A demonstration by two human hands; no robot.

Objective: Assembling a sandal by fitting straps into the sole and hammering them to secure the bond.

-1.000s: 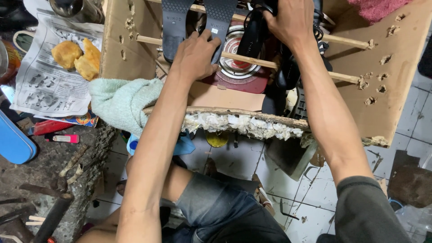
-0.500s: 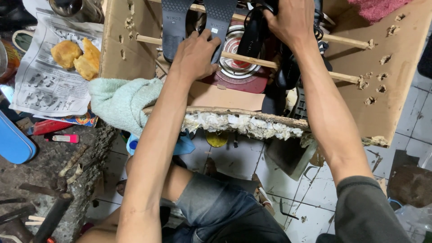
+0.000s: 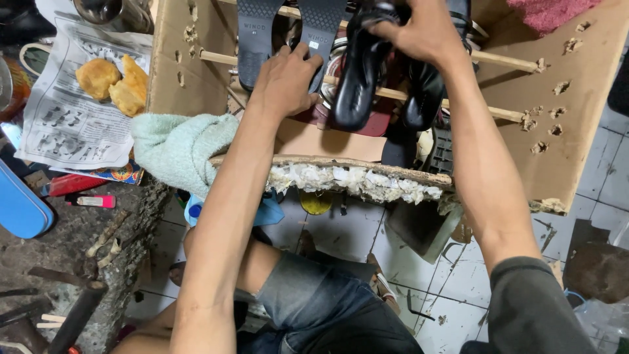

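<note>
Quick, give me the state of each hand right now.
Left hand: fingers bent, resting on the dark sole; a closed grip cannot be told.
Right hand: closed on the black shoe.

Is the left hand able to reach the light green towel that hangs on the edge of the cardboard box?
Probably yes. The left hand rests on a black shoe sole on the wooden rods, and the light green towel hangs just beside that forearm, with nothing lying between them.
</note>
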